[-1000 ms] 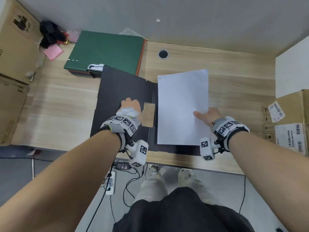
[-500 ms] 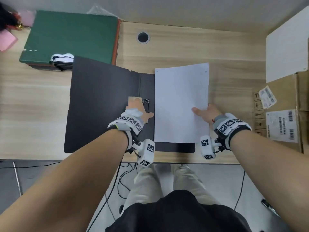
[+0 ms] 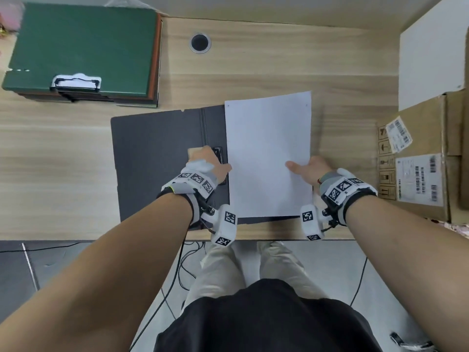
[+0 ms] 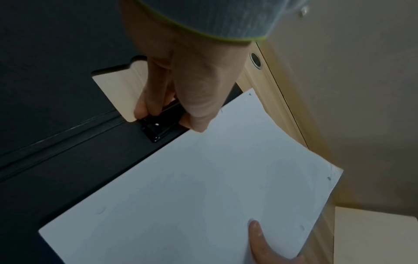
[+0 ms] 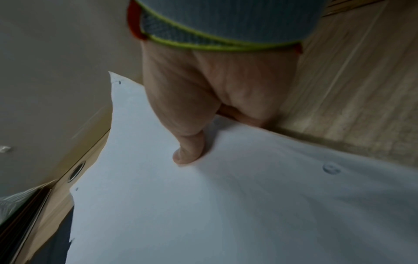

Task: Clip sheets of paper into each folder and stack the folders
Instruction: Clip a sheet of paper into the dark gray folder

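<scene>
from the head view, our left hand (image 3: 206, 162) curls onto the black clip (image 3: 218, 154) at the spine of the open black folder (image 3: 157, 158), while our right hand (image 3: 308, 170) pinches the sheets of paper (image 3: 267, 153) at their right edge, thumb on top. at the left wrist, our fingers (image 4: 147, 105) and thumb squeeze the clip (image 4: 161, 125); the paper's near edge (image 4: 192, 178) lies just beside it, not under, so we should lift the clip fully before sliding. at the right wrist, the thumb (image 5: 187, 153) presses the bowed sheets (image 5: 248, 205); we should keep them flat and square.
</scene>
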### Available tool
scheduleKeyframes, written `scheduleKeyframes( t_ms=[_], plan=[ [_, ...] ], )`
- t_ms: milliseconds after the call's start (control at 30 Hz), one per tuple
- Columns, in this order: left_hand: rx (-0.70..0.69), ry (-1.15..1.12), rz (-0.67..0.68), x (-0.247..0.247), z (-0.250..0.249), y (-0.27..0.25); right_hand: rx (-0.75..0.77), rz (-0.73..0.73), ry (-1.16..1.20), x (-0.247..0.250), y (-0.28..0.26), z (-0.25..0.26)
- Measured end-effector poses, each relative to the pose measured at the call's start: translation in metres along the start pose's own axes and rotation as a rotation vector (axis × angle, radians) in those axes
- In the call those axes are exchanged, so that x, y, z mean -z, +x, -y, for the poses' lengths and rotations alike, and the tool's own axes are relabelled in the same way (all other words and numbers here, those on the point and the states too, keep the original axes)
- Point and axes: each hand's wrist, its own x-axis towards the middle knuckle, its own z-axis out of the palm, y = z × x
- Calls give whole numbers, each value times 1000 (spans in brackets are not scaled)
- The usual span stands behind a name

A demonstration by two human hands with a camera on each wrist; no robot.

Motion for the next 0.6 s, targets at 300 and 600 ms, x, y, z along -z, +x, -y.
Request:
scheduleKeyframes(
  t_ms=[300,600],
  plan=[
    [-107,-181,115,5,24,7,70,91,121,0,-2,-1],
    [-114,-392,98,2,32,8,91,46,55,-4,-7,9]
  ],
)
